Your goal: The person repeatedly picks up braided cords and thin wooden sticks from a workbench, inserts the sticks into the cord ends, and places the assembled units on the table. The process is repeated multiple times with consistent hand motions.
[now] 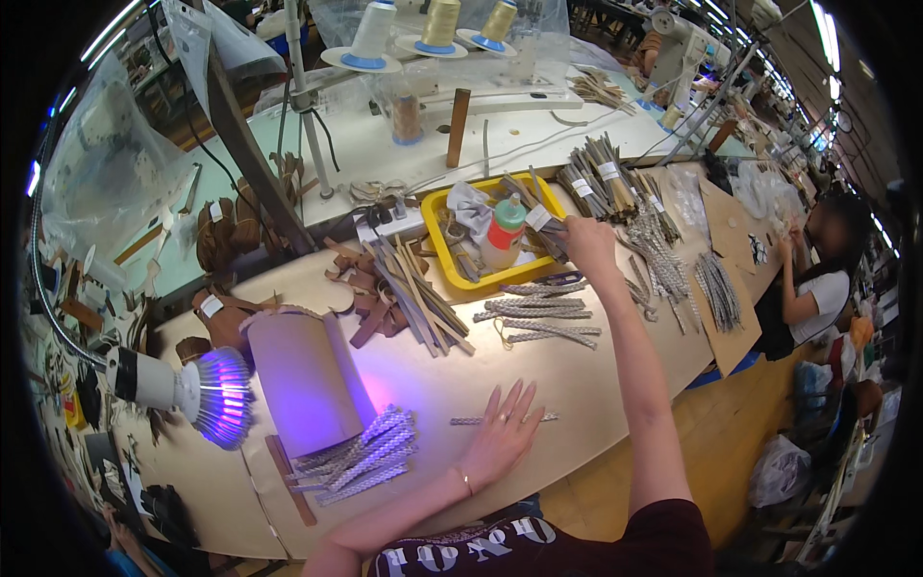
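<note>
My left hand [503, 440] lies flat with its fingers stretched out over a single grey braided strip [465, 420], whose two ends show on either side. My right arm reaches forward to the right edge of a yellow tray [473, 285]. There my right hand [590, 246] is closed, its fingertips beside some grey strips with a white label [538, 217]; what they grip is hidden. Inside the tray stand a bottle with a green top and red band [504, 236] and a crumpled pale cloth [468, 209]. Several grey braided strips [538, 308] lie just below the tray.
A lit lamp [216, 396] shines on a brown curved sheet [303, 380] and a braided-strip pile [363, 454] at left. Brown and grey strips [413, 288] lie left of the tray, bundled strips [606, 173] beyond it. Thread cones [373, 34] stand behind. A person [817, 279] sits at right.
</note>
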### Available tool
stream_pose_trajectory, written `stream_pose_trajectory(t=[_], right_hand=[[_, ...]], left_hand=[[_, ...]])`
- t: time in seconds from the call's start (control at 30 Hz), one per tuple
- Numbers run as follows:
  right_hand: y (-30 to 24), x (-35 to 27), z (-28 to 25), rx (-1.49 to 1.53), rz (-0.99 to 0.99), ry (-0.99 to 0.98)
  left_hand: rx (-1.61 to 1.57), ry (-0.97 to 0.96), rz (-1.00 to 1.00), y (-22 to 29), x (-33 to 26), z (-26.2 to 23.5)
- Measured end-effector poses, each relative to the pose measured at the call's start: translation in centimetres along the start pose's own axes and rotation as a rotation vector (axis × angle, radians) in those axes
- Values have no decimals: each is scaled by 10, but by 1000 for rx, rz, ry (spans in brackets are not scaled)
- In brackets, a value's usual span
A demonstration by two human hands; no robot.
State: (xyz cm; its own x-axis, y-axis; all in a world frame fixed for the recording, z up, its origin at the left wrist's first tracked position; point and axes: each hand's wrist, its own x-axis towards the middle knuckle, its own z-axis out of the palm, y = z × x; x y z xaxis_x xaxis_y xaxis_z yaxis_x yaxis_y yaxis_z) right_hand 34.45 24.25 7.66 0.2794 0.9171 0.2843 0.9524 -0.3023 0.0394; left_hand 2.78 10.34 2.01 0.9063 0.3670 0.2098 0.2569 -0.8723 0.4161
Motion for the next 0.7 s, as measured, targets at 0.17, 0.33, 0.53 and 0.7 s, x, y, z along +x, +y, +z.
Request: stream_pose_trajectory(t=[0.17,0.33,0.53,0.7], right_hand=[[3,2,5,-21,-50,-38],[-4,25,-6,-112,-84,-145],[-17,31,-17,-188,-63,-277],[-22,-1,-33,-147,-69,217]], left_hand=[[111,74,124,-16,89,4],[505,66,302,-49,188,16],[494,29,237,-69,217,19],[86,98,102,-70,142,-10]])
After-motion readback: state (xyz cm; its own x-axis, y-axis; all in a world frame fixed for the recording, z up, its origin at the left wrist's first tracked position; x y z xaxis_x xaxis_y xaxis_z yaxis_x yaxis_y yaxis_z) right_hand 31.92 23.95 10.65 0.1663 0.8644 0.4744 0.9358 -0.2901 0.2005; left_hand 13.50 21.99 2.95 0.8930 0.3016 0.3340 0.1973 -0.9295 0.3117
